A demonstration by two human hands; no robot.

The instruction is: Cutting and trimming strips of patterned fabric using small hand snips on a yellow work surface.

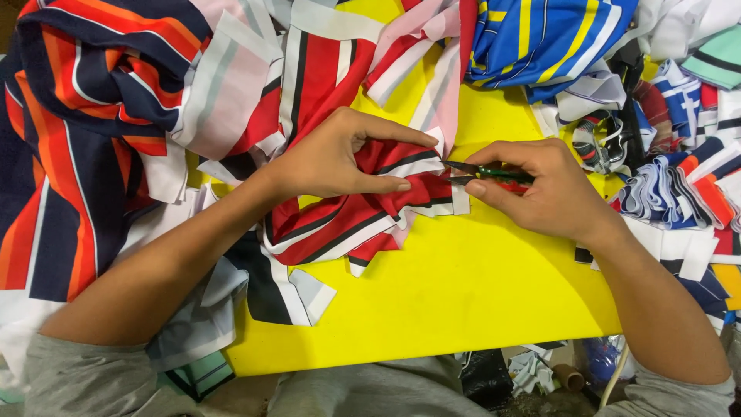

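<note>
Where the yellow bench (432,309) lies bare along its near edge, two hands work. One red, white and black striped fabric piece (347,224), crumpled mid-bench, is pinched by the left hand (340,154). One small green-handled thread snipper (482,173) is gripped in the right hand (540,189), blades touching the fabric's edge. Striped fabric heaps (116,100) crowd beyond.

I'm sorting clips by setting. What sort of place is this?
Probably a garment or textile workshop: striped fabric pieces heaped on a yellow table, and the right hand working small green-handled snips at red striped cloth.
</note>
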